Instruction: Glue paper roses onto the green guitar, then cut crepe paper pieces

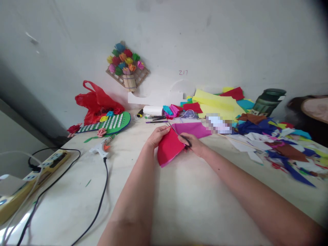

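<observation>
Near the middle of the table, my left hand (157,135) pinches the upper left edge of a red sheet of paper (169,147), with a pink edge showing along its bottom. My right hand (194,145) is closed around the dark handles of a pair of scissors (188,140). The blades point up and left, along the red paper's upper right edge, toward my left fingers. Just behind lies a flat purple-pink sheet (192,129) on the table.
At left are a glue gun (98,148) with its cord, a power strip (48,167), a green flower-trimmed craft (116,123) and a red plastic bag (96,100). Paper scraps (287,150) and a dark green bottle (268,102) stand at right. Yellow paper (217,104) lies behind.
</observation>
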`<state>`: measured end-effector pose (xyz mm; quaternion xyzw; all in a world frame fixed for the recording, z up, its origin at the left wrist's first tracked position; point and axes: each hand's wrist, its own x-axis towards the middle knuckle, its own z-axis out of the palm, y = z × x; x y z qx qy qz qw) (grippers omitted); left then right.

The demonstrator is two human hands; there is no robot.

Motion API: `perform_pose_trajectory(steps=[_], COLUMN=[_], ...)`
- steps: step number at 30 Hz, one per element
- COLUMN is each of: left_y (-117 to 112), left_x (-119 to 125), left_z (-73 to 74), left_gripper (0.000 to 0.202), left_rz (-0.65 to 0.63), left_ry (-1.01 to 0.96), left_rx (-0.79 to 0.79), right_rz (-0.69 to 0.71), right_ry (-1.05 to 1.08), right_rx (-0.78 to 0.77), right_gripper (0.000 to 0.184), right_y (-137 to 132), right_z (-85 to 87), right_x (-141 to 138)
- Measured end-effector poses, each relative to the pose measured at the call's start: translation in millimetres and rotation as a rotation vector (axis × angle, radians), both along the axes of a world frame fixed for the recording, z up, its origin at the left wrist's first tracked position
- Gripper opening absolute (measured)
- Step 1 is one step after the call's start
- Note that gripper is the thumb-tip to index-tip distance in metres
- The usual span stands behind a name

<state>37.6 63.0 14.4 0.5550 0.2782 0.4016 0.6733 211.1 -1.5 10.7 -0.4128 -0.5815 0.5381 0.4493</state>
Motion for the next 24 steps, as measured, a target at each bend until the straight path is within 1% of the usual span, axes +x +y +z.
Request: perform_pose_trajectory(steps=[10, 15, 20, 24], left_y=[-1.5, -0.1, 0.0, -2.1], left_x=[-1.0, -1.4, -1.0, 2.8], left_z=[2.1, 0.2, -0.6, 0.2], left_gripper=[0.032, 0.031, 0.031, 0.031], left_rz=[0.005, -0.012, -0.016, -0.045], left_ry=[-0.003, -0.008, 0.002, 0.023], left_rx=[-0.015, -0.008, -0.013, -0.017], right_rz=[-0.043, -0.066, -0.018, -0.039], right_ry=[-0.008, 0.005, -0.019, 0.0], right_rx=[0.026, -0.001, -0.025, -0.037], right_gripper=[0.033, 0.034, 0.036, 0.033], right_y=[7.2, 2.1, -1.3, -0.7], right_z=[-13.4, -10.2, -5.6, -2.3], right_x=[1.6, -2.2, -1.3, 0.1])
